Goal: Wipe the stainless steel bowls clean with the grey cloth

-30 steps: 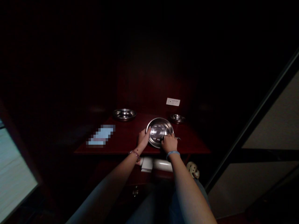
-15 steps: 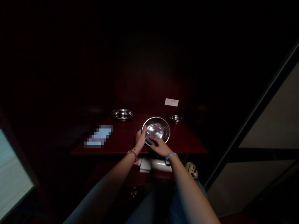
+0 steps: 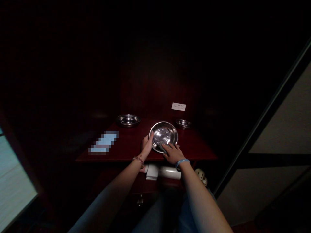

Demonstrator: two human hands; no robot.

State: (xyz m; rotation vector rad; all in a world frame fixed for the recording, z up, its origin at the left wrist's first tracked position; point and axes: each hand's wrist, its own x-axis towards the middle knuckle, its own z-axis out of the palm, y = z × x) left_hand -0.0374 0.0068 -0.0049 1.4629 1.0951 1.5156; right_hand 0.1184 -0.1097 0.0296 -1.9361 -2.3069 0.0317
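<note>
Right there above the middle of the desk's [image 3: 126, 150] front edge sat the bowl [image 3: 172, 131], caught between two hands! Round as it was, it offered no long axis to read, only a tilt, with its open face tipped back towards the person. The left hand [image 3: 146, 145] had the side nearest the desk's left edge, clamped on the rim with the thumb over the inside and the other fingers behind the wall. Across from it, the right hand [image 3: 174, 154] came in low from the right front, palm down, fingers reaching inward over the near rim. And under those fingers, a grey cloth [image 3: 162, 147] lay against the inner wall, low and close to the front! So the right hand was the nearer one to the cloth, the left the one with the firm hold on steel. How tightly the right fingers closed on the cloth, you could not tell; they looked fairly straight, laid over it rather than balled up. Whether the bowl's base touched the desk was hidden too. Beyond, a dish [image 3: 128, 120] stood by the back left corner, a small bowl [image 3: 183, 124] by the back right, both well apart from the hands.
</note>
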